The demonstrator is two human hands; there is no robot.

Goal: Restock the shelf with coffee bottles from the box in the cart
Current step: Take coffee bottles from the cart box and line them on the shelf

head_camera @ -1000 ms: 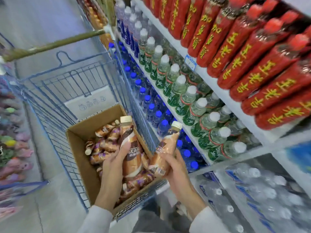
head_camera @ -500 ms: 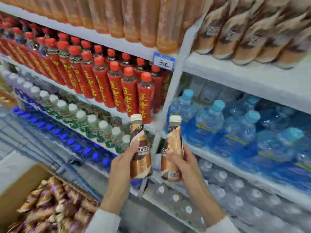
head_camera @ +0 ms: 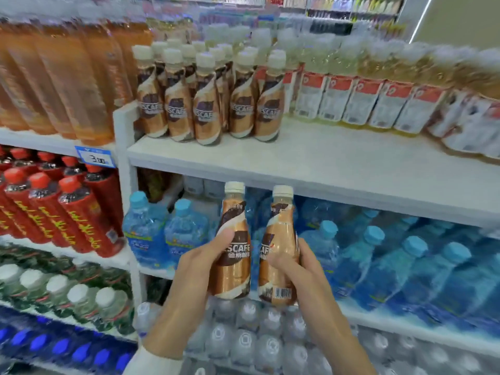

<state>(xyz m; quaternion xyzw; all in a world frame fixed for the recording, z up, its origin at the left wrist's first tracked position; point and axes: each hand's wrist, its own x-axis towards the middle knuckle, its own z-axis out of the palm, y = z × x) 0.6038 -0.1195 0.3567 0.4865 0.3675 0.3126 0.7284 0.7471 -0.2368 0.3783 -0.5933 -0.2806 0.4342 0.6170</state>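
Observation:
My left hand (head_camera: 198, 269) grips a brown-and-gold coffee bottle (head_camera: 234, 239) with a cream cap, held upright. My right hand (head_camera: 300, 269) grips a second coffee bottle (head_camera: 280, 244) just to its right, barcode facing me. Both bottles hang in front of the blue water bottles, below the white shelf (head_camera: 338, 163). On that shelf's left end stand several matching coffee bottles (head_camera: 208, 101) in rows; bare shelf surface lies in front of and to the right of them. The cart and box are out of view.
Orange drink bottles (head_camera: 67, 85) fill the upper left bay. Pale yellow bottles with white-red labels (head_camera: 378, 87) stand right of the coffee. Red bottles (head_camera: 62, 209), blue-capped water (head_camera: 378, 255) and clear water bottles (head_camera: 257, 339) fill lower shelves. A white upright post (head_camera: 124, 158) divides the bays.
The view has swung up from the cart and box to the shelf. Both hands have lifted their coffee bottles out of the box and raised them toward the coffee shelf.

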